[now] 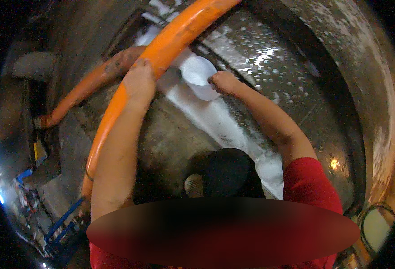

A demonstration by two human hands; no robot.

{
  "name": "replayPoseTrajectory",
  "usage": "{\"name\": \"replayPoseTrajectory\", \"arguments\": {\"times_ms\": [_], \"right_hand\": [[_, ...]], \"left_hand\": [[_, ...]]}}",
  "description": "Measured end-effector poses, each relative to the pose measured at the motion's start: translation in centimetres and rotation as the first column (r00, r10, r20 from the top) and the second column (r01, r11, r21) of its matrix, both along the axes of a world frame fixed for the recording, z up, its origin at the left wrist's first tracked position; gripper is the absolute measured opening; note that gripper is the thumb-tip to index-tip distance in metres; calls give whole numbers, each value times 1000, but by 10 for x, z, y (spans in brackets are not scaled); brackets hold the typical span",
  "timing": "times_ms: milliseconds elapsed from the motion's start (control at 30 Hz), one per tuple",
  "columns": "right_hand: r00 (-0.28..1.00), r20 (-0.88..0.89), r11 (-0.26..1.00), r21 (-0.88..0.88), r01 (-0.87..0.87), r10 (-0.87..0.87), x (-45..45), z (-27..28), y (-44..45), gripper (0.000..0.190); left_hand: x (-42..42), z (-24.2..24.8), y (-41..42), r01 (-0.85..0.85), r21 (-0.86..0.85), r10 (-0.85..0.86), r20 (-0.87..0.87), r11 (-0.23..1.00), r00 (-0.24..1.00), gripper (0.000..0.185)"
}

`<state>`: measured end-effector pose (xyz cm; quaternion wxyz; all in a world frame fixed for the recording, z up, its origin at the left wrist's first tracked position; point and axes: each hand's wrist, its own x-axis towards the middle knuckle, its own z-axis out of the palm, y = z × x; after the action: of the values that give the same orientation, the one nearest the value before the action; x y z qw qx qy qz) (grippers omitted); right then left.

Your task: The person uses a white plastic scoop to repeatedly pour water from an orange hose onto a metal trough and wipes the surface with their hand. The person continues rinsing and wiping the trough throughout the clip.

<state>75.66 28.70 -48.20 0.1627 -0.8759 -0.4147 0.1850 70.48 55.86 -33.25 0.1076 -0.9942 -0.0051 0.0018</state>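
Observation:
A thick orange hose (177, 37) runs from the top of the view down past my left side. My left hand (140, 75) is closed around it near the upper middle. To the right of the hose, my right hand (222, 83) grips the edge of a white plastic container (202, 79), tilted so that its round opening shows. Beneath the container, a channel in the floor (214, 116) carries white, foamy liquid diagonally towards my lower right. What the container holds cannot be told.
Another orange hose (83, 89) curves off to the left. Wet, shining floor (268, 64) lies beyond the channel, bounded by a curved wall (368, 67) on the right. Blue metal bars (64, 218) stand at the lower left, and a round pale object (375, 228) is at the lower right.

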Motion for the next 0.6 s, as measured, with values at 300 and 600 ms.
{"name": "replayPoseTrajectory", "arguments": {"times_ms": [300, 600], "right_hand": [[581, -642, 124, 611, 782, -500, 9, 157, -263, 33], [756, -484, -297, 873, 386, -440, 34, 327, -525, 44]], "left_hand": [[1, 3, 5, 54, -39, -56, -36, 998, 998, 38], [7, -24, 28, 104, 26, -104, 0, 994, 995, 45]]}}
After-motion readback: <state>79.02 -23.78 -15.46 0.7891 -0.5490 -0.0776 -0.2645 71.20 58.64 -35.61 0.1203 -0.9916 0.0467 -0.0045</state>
